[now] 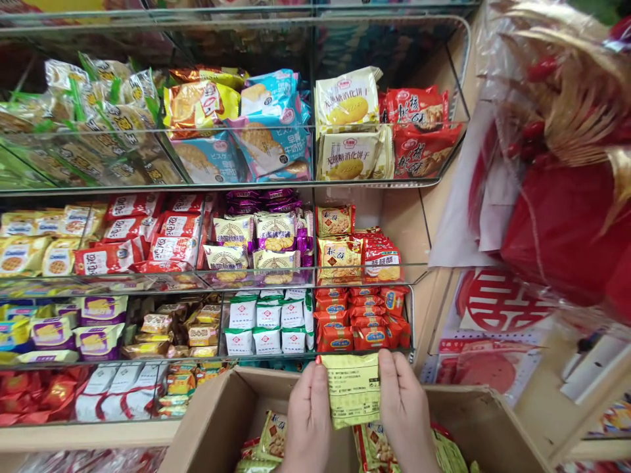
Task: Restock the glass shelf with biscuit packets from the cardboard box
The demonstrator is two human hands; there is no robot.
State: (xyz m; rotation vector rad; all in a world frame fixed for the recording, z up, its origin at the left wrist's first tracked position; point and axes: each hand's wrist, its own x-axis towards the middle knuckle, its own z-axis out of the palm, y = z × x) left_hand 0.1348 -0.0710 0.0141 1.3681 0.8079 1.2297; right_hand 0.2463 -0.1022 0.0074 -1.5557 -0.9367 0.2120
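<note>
Between my two hands a small yellow-green biscuit packet (353, 389) is held up, its printed back towards me. My left hand (309, 414) pinches its left edge, where a bit of red shows. On the opposite edge, my right hand (405, 414) grips it with thumb and fingers. Below the hands stands an open cardboard box (211, 420). Inside lie more biscuit packets (272, 435) of yellow and red, partly hidden by my hands and wrists. Similar yellow-and-red packets (340, 257) sit in a shelf compartment ahead, beside red-and-white packets (382, 257).
Tiered shelves with clear front panels (266, 279) hold several kinds of wrapped snacks. White-and-green packets (269, 322) and red packets (335, 328) fill the tier just beyond the box. At right hang red-and-gold decorations (566, 217) in plastic, close to the wooden shelf side (444, 217).
</note>
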